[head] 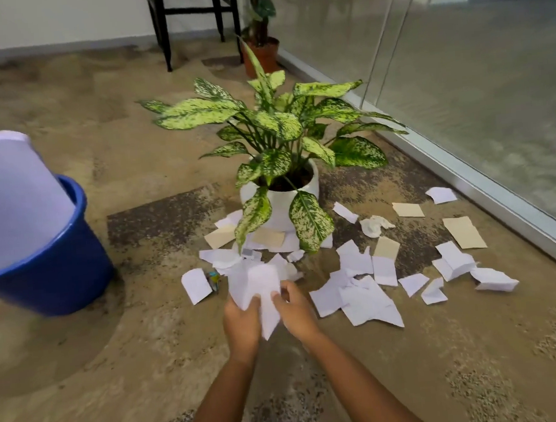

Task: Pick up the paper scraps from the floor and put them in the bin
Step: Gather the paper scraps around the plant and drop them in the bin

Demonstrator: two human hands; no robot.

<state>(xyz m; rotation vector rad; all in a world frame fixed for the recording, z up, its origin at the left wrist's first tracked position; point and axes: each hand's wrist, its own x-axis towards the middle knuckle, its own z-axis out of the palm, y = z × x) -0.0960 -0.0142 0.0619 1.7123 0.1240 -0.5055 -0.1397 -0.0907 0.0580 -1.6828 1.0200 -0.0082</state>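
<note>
The left hand [242, 323] and right hand [296, 312] both grip a bunch of paper scraps [259, 285], and the blue bin [52, 278] sits off to their left, nearer the left hand.

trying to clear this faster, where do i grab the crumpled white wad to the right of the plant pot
Pinch the crumpled wad across its raised middle, coming down from above on its right side, clear of the leaves of the plant. It is bunched up off the carpet, so its folds should give a hold, unlike the flat scraps near it.
</note>
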